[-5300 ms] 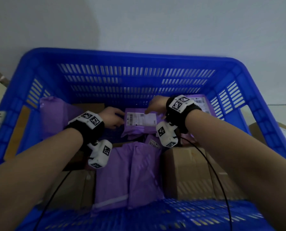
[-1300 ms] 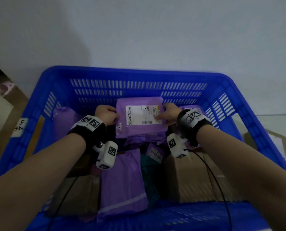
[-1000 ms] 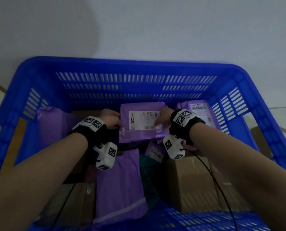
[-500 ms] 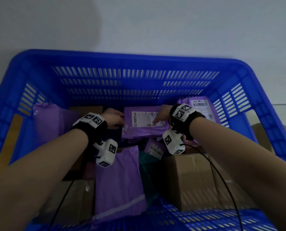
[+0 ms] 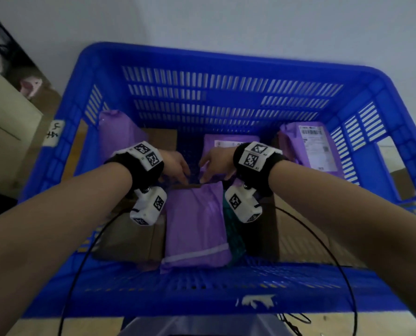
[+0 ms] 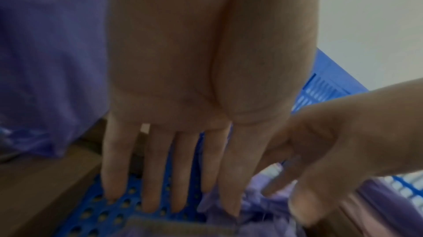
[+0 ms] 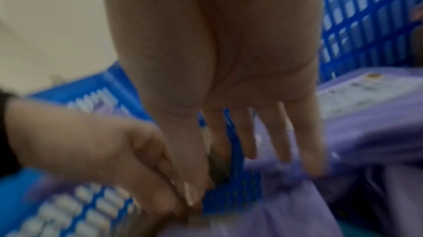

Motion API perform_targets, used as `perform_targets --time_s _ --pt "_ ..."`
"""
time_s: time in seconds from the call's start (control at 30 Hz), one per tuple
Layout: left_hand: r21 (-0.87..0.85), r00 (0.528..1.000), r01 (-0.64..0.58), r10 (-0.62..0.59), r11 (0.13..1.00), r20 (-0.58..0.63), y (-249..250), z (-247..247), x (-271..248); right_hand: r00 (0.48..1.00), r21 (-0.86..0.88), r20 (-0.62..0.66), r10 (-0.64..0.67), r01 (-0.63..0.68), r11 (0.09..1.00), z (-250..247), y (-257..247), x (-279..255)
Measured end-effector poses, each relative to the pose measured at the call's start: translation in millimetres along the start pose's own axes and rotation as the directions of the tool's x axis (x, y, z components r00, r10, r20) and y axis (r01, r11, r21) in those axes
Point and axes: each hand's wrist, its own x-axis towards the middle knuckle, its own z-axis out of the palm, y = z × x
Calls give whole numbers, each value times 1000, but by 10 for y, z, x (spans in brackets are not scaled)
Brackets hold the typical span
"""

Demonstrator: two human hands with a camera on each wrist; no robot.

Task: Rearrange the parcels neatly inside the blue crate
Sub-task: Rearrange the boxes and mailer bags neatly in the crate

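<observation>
Both hands have let go of the labelled purple parcel (image 5: 228, 144), now lying at the crate's (image 5: 226, 98) 12 o'clock wall.
Left hand (image 5: 175, 166) and right hand (image 5: 216, 163), fingers straight and holding nothing, meet over bare floor beside a wrinkled purple bag (image 5: 197, 224).

On the blue crate (image 5: 226, 57), I read a handwritten white tag (image 5: 55, 132) on its left rim, roughly "山车". Shipping labels (image 5: 313, 139) on the purple parcels inside show barcodes; their print is too small for me.

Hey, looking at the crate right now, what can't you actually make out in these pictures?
- Label text on the back-right purple parcel: too small, head view.
- Middle parcel: partly hidden by the right hand.
- Fingertip contact of the left hand: motion-blurred in both wrist views.
- Teal item: mostly covered.
</observation>
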Motion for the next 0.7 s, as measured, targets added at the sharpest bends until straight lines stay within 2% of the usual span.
perform_targets --time_s 0.07,0.17,0.3,0.47,0.6,0.7 --pt "122 1000 -3 3 992 3 -20 67 -46 999 -119 25 -46 49 992 168 -21 104" --pt "261 999 -31 34 965 -6 -74 148 -49 995 -203 69 -68 81 976 326 24 223" --pt "298 999 -32 37 954 -12 -154 201 16 992 -224 75 -101 116 968 388 113 285" --pt "202 997 -72 71 977 14 -161 185 26 989 -195 94 -111 128 972 334 103 266" --pt "38 998 -25 23 999 52 -160 112 -14 986 -157 116 -121 138 978 234 81 225" --pt "-22 998 -14 15 1000 59 -145 62 -85 992 -103 68 -111 117 988 146 71 151"
